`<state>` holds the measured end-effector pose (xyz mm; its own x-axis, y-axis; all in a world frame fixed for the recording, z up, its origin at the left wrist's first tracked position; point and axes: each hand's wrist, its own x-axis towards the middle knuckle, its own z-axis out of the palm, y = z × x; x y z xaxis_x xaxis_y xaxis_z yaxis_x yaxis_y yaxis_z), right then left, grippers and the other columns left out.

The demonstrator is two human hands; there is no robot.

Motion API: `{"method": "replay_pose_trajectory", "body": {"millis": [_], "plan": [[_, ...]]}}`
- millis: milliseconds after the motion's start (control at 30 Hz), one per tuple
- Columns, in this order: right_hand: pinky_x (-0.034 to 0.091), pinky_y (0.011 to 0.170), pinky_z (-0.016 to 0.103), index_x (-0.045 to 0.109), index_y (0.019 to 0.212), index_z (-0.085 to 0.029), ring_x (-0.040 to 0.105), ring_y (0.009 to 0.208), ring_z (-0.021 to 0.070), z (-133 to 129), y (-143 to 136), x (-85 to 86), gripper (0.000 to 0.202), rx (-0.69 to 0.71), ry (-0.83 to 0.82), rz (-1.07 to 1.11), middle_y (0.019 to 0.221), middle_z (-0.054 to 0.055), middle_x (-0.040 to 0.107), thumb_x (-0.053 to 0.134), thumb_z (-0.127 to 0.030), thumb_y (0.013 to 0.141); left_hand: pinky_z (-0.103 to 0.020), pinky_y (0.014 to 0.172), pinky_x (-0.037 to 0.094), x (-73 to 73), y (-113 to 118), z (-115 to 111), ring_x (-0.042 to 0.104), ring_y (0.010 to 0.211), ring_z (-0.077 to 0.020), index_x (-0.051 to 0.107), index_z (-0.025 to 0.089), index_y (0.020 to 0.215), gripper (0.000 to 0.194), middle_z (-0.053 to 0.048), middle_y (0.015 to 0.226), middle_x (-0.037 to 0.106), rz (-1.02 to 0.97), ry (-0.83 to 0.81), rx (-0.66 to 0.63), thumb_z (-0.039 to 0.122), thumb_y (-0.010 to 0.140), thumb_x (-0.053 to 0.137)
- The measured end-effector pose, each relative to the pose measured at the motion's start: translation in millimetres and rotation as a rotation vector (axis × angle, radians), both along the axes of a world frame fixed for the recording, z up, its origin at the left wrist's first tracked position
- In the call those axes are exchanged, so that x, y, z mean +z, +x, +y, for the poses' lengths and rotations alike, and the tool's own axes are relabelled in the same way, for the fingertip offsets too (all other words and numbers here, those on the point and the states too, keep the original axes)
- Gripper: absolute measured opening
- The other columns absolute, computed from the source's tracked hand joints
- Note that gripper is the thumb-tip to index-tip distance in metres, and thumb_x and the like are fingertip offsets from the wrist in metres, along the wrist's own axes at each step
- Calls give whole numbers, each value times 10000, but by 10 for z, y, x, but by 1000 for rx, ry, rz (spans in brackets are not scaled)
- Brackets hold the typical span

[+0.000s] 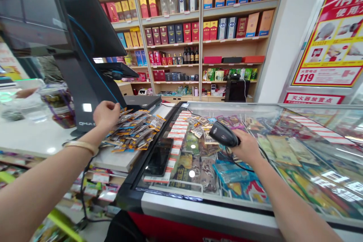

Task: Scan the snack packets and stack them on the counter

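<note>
My right hand (246, 145) grips a black barcode scanner (224, 134) above the glass lid of a chest freezer (204, 159). The scanner's head points left, over a few small snack packets (200, 125) on the glass. At the left edge of a heaped pile of small snack packets (136, 128) is my left hand (107, 115), its fingers curled inward. Whether a packet is between those fingers is hidden. The pile lies on the white counter (119, 160), beside the stand of a dark checkout terminal (85, 72).
A black phone (160, 157) lies on the freezer's left edge. The scanner's cable (241, 166) loops over the glass. Jars (58, 104) stand behind the terminal, where another person's arm (27, 92) shows. Shelves of boxed bottles (176, 34) line the back wall.
</note>
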<state>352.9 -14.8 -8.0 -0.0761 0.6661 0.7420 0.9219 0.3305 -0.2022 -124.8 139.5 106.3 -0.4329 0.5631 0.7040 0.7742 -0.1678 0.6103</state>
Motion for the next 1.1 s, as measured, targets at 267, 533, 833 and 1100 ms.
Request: {"method": "replay_pose_trajectory", "body": {"millis": [267, 533, 833, 1100], "plan": [[463, 648, 284, 678, 922, -207, 654, 758, 227, 1, 9, -5, 303, -58, 10, 10, 832, 61, 705, 554, -230, 646, -297, 793, 474, -496, 1573, -188, 634, 860, -209, 679, 181, 957, 307, -68, 957, 707, 518, -373, -650, 404, 764, 589], [465, 704, 285, 668, 891, -213, 649, 803, 221, -7, -13, 2, 234, -43, -52, 43, 880, 59, 705, 570, -228, 679, -295, 816, 451, -1031, 2465, -82, 638, 965, -266, 718, 177, 840, 352, -116, 936, 723, 542, -730, -587, 506, 733, 651], [469, 724, 283, 677, 951, -218, 655, 824, 218, 1, -25, 11, 275, -19, -76, 53, 904, 59, 711, 589, -236, 692, -229, 492, 371, -1021, 2394, -61, 491, 489, -126, 569, 169, 528, 225, 25, 445, 486, 259, -875, -672, 281, 681, 690], [484, 740, 303, 678, 975, -212, 657, 862, 231, 3, -53, 3, 308, -5, -86, 26, 926, 65, 716, 602, -224, 677, -225, 411, 294, -941, 2188, -190, 410, 401, -106, 545, 189, 514, 266, 43, 395, 434, 115, -840, -682, 347, 688, 668]]}}
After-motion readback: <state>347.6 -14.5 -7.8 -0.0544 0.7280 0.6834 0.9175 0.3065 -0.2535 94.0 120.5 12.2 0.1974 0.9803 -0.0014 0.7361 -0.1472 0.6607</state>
